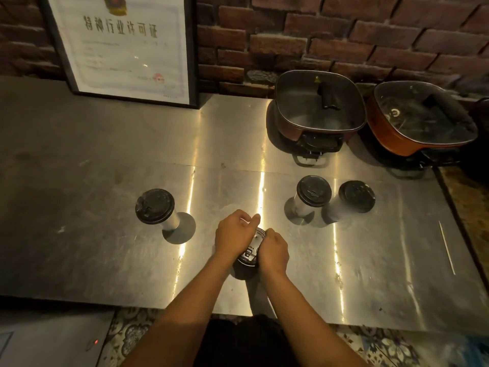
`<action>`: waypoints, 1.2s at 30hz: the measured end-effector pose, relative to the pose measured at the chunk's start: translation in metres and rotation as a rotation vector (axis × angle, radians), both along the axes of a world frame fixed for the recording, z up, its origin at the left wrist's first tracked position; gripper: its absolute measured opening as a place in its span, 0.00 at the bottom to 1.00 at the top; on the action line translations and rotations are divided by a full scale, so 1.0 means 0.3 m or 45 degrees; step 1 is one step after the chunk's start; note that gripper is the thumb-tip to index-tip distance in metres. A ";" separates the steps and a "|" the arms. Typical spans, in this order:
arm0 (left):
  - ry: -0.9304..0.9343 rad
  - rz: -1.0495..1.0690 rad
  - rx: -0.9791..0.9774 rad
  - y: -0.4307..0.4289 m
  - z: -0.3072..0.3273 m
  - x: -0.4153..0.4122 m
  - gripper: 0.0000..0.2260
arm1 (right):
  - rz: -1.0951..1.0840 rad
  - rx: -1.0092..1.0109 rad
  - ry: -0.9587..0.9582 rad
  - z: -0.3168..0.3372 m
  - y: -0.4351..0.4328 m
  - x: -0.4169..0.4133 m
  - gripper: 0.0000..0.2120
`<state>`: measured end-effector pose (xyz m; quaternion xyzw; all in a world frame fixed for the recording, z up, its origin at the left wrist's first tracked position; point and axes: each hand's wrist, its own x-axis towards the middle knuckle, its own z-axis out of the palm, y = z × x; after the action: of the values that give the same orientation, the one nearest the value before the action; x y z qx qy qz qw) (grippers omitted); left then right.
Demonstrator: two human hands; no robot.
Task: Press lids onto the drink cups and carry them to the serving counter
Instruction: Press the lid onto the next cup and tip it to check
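A drink cup with a black lid (pixel 252 247) stands near the front of the steel table (pixel 105 234). My left hand (pixel 234 235) lies over the lid's left side and my right hand (pixel 274 251) over its right side, fingers curled on the rim. Most of that cup is hidden under my hands. Three other lidded cups stand upright: one at the left (pixel 156 207), two side by side at the right (pixel 312 196) (pixel 356 197).
Two square electric pots with glass lids (pixel 317 107) (pixel 420 120) sit at the back right against the brick wall. A framed certificate (pixel 121 46) leans at the back left. A thin stick (pixel 447 247) lies near the table's right edge.
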<state>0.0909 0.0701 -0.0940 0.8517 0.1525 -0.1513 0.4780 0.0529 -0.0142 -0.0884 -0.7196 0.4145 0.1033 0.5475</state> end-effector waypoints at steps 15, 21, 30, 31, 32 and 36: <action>0.070 0.137 -0.082 -0.034 0.032 -0.100 0.20 | 0.355 -0.020 -0.132 0.028 -0.059 -0.013 0.09; 0.162 0.430 -0.109 -0.065 0.000 -0.130 0.23 | 0.399 -0.141 -0.052 -0.037 -0.017 -0.014 0.14; 0.051 0.560 -0.218 -0.067 0.019 -0.139 0.23 | 0.327 -0.224 -0.041 -0.037 -0.006 -0.015 0.15; 0.034 0.541 -0.242 -0.063 0.027 -0.134 0.23 | 0.306 -0.204 -0.049 -0.026 -0.006 -0.018 0.15; 0.018 0.509 -0.267 -0.057 0.033 -0.127 0.24 | 0.289 -0.162 -0.049 -0.018 -0.006 -0.023 0.16; -0.100 0.435 -0.316 -0.019 0.042 -0.104 0.24 | 0.506 -0.279 0.005 -0.027 -0.018 -0.058 0.25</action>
<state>0.0598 0.0643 -0.0813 0.7534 0.2559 -0.0523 0.6035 0.0355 -0.0195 -0.0965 -0.8421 0.2742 0.1649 0.4342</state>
